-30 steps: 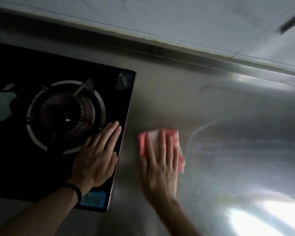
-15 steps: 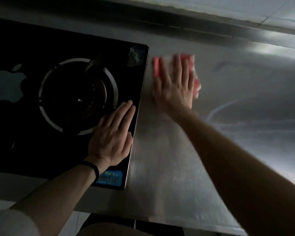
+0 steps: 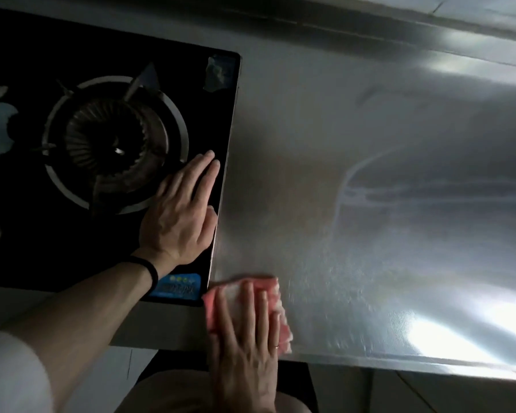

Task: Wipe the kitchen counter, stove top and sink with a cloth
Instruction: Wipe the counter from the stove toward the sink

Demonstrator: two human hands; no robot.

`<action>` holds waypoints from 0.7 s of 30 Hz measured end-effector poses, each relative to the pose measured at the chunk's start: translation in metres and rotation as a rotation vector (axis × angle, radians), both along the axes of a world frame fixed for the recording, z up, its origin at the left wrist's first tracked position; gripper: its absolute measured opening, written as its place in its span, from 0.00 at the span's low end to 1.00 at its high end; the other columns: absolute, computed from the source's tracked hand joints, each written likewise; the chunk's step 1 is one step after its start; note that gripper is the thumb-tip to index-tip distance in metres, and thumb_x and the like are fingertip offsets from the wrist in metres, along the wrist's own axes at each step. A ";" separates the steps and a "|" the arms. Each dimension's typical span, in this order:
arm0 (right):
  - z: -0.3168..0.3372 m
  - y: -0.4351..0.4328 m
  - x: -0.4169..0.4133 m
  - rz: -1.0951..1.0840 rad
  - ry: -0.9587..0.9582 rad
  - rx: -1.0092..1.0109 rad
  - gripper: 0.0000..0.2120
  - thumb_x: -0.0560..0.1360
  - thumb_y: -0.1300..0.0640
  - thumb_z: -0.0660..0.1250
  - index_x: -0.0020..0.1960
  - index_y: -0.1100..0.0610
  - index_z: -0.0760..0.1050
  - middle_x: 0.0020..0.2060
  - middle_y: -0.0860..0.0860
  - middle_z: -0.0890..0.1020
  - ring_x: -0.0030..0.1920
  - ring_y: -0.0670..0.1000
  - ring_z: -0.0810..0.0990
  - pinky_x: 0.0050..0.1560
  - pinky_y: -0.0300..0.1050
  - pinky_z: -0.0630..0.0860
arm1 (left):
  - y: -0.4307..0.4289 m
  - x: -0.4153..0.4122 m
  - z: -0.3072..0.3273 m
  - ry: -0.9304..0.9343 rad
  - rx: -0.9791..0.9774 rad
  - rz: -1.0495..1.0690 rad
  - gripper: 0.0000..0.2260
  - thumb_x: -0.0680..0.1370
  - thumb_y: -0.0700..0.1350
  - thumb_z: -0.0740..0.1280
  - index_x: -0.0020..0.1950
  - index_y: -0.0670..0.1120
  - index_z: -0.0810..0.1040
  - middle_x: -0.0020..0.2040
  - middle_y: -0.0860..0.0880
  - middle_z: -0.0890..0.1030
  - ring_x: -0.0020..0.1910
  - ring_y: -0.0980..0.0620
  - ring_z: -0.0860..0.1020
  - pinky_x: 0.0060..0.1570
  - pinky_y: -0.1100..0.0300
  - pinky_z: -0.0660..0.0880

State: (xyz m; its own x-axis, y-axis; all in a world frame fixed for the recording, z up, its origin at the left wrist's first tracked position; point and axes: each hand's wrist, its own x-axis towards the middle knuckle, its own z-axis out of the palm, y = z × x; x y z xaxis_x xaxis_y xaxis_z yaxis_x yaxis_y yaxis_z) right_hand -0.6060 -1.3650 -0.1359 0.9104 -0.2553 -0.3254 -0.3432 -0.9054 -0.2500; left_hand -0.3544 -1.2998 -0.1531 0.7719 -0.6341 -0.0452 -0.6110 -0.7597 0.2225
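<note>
A pink and white cloth (image 3: 276, 296) lies flat on the steel counter (image 3: 370, 204), close to its front edge and just right of the stove's near corner. My right hand (image 3: 248, 338) presses down on the cloth with fingers spread. The black glass stove top (image 3: 108, 55) fills the left side, with a round gas burner (image 3: 113, 144) in it. My left hand (image 3: 181, 213) rests flat on the stove's right edge, fingers together, holding nothing. A black band sits on that wrist.
The counter's raised steel back rim (image 3: 399, 31) runs along the top. A blue label (image 3: 178, 287) marks the stove's near right corner. Bright glare lies on the counter at the lower right. Below the front edge the floor shows.
My right hand has drawn the cloth from the back of the counter beside the stove down to the front edge. My left hand has stayed on the stove.
</note>
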 end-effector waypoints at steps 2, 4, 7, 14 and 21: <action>0.000 -0.004 0.008 -0.002 -0.001 0.014 0.33 0.81 0.42 0.58 0.84 0.44 0.54 0.82 0.58 0.59 0.83 0.59 0.52 0.81 0.58 0.47 | -0.002 0.000 0.001 -0.003 -0.013 0.003 0.33 0.76 0.46 0.58 0.83 0.41 0.60 0.84 0.44 0.60 0.81 0.43 0.63 0.77 0.46 0.61; -0.001 -0.016 0.012 0.052 -0.001 0.046 0.32 0.83 0.41 0.57 0.84 0.44 0.53 0.83 0.55 0.55 0.84 0.57 0.47 0.82 0.57 0.46 | -0.003 -0.001 0.005 0.003 -0.007 0.000 0.33 0.77 0.45 0.58 0.83 0.40 0.60 0.84 0.43 0.61 0.82 0.43 0.63 0.77 0.45 0.62; 0.001 -0.047 -0.004 0.030 0.011 0.067 0.32 0.83 0.41 0.57 0.84 0.42 0.51 0.84 0.53 0.52 0.84 0.55 0.48 0.82 0.55 0.47 | -0.005 -0.006 0.011 0.008 -0.041 0.015 0.31 0.77 0.43 0.58 0.81 0.38 0.63 0.83 0.40 0.62 0.81 0.40 0.63 0.78 0.43 0.63; 0.013 -0.154 -0.077 -0.277 0.085 -0.023 0.31 0.84 0.42 0.51 0.85 0.46 0.49 0.84 0.52 0.41 0.84 0.54 0.40 0.82 0.50 0.35 | -0.048 -0.038 0.026 0.132 -0.211 -0.018 0.29 0.75 0.40 0.57 0.77 0.39 0.70 0.79 0.40 0.70 0.78 0.41 0.69 0.77 0.41 0.65; 0.007 -0.109 -0.060 -0.381 0.050 0.022 0.31 0.84 0.42 0.49 0.85 0.48 0.50 0.84 0.59 0.45 0.84 0.63 0.44 0.81 0.62 0.44 | -0.118 -0.030 0.005 0.117 -0.013 0.129 0.32 0.80 0.51 0.51 0.86 0.47 0.54 0.86 0.41 0.54 0.85 0.40 0.54 0.82 0.41 0.53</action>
State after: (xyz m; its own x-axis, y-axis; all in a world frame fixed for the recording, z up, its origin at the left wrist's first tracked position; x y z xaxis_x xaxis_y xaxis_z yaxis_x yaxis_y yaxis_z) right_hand -0.6663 -1.4740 -0.1293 0.7345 -0.5651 -0.3758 -0.6665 -0.7051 -0.2422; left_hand -0.3849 -1.4173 -0.1478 0.8368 -0.5315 -0.1318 -0.4783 -0.8266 0.2968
